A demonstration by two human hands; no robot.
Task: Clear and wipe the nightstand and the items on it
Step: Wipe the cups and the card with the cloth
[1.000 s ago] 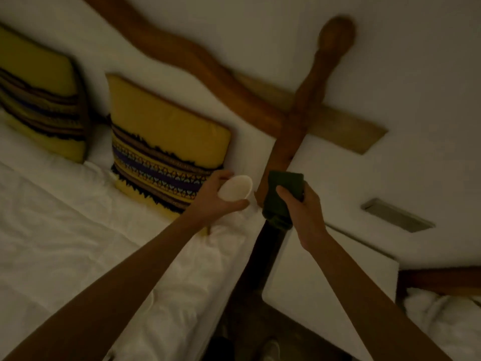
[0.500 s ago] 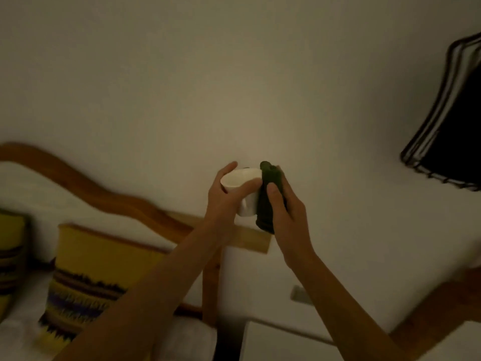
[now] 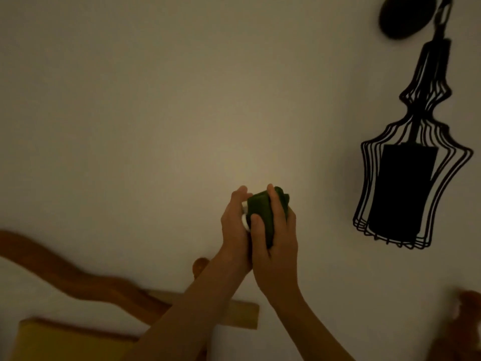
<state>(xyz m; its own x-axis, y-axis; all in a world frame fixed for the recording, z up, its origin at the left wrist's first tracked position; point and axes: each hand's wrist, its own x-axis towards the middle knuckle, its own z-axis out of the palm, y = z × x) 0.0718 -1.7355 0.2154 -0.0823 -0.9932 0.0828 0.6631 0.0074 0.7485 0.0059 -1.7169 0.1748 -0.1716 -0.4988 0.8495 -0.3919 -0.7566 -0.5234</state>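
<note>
Both hands are raised in front of the pale wall. My left hand [image 3: 234, 230] grips a small white cup [image 3: 245, 222], of which only a sliver of rim shows. My right hand [image 3: 276, 238] presses a folded dark green cloth [image 3: 263, 214] against the cup, covering most of it. The two hands touch each other around the cup. The nightstand is out of view.
A black wire-cage wall lamp [image 3: 408, 183] hangs at the right, close to my right hand's height. The curved wooden headboard [image 3: 78, 280] runs along the lower left, with a yellow pillow [image 3: 67, 342] below it. Another wooden piece [image 3: 466, 321] shows blurred at the lower right.
The view has tilted upward from the bed and nightstand to the wall. My hands have come together, and the green cloth now wraps over the cup that was held apart from it.
</note>
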